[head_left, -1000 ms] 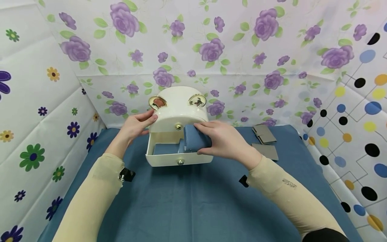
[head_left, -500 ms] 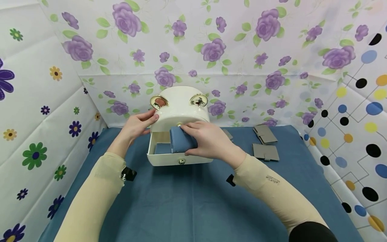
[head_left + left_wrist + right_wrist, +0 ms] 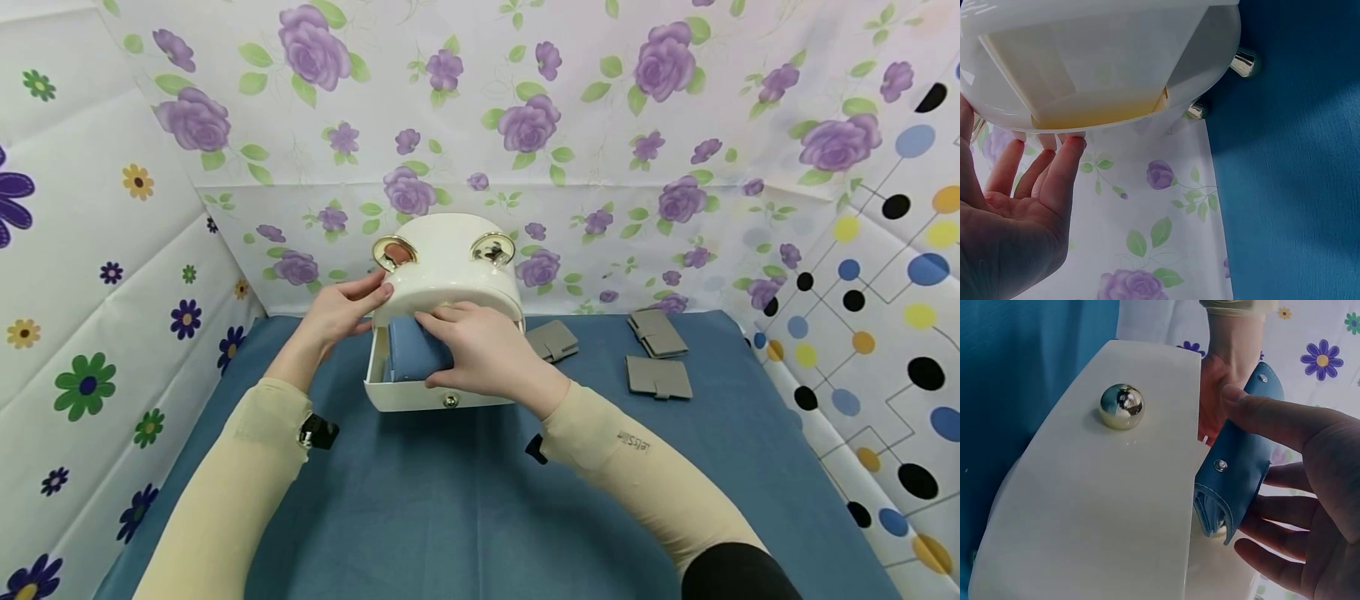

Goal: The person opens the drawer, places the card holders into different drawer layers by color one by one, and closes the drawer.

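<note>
A glossy white drawer box [image 3: 457, 275] stands at the back of the blue table, its lower drawer [image 3: 397, 397] pulled out. My left hand [image 3: 337, 317] holds the box's left side, thumb on the front; in the left wrist view its fingertips touch the box's rim. With thumb and fingers, my right hand [image 3: 487, 350] grips a folded blue wallet [image 3: 416, 346] at the left part of the drawer. In the right wrist view, snap buttons show on the wallet [image 3: 1238, 450], behind the drawer front with its gold knob [image 3: 1122, 406]. My right hand hides most of the drawer's inside.
A grey wallet [image 3: 553, 340] lies right of the box. Farther right lie two more grey wallets, one behind [image 3: 658, 332] and one in front [image 3: 658, 377]. Two gold-rimmed rings [image 3: 492, 249] stick out of the box's top. A floral cloth wall [image 3: 600, 221] stands close behind.
My right hand has carried the blue wallet leftward along the drawer, over a flat blue thing seen lying there earlier. The grey wallet beside the box has come into view. My left hand keeps its place.
</note>
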Demonstrator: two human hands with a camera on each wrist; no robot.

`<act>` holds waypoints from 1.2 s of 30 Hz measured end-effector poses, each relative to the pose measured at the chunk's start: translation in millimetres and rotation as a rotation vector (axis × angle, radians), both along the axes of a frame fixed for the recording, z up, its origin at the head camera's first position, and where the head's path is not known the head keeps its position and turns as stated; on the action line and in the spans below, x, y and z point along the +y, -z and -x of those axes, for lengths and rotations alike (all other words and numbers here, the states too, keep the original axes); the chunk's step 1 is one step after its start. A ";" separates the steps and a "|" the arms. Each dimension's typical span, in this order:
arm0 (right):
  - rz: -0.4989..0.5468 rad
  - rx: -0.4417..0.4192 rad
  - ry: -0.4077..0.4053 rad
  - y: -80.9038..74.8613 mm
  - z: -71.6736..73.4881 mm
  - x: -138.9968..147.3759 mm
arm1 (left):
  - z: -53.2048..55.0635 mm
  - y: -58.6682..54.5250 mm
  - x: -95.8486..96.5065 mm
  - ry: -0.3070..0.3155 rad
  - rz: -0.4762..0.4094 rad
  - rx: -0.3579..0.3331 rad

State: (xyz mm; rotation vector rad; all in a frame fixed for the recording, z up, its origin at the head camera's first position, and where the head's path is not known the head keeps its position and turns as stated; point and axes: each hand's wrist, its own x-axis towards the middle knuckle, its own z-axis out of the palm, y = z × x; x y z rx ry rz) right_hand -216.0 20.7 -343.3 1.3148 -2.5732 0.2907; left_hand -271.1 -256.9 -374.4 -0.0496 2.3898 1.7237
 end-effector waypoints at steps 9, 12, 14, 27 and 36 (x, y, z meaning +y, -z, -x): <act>-0.004 0.013 0.014 1.5 -1.5 -8.0 | 1.0 0.2 0.1 0.010 -0.017 -0.001; -0.005 0.025 0.018 2.1 -2.0 -9.0 | 1.6 0.1 -0.1 0.014 -0.020 -0.008; -0.006 0.027 0.019 2.6 -2.0 -9.8 | 1.7 -0.1 -0.1 0.014 -0.022 -0.012; -0.039 0.045 0.056 7.0 -2.7 -16.2 | 1.6 0.4 -0.7 0.000 -0.024 -0.018; -0.047 0.075 0.096 10.4 -4.0 -18.5 | 0.3 -1.2 0.3 -0.005 -0.034 -0.020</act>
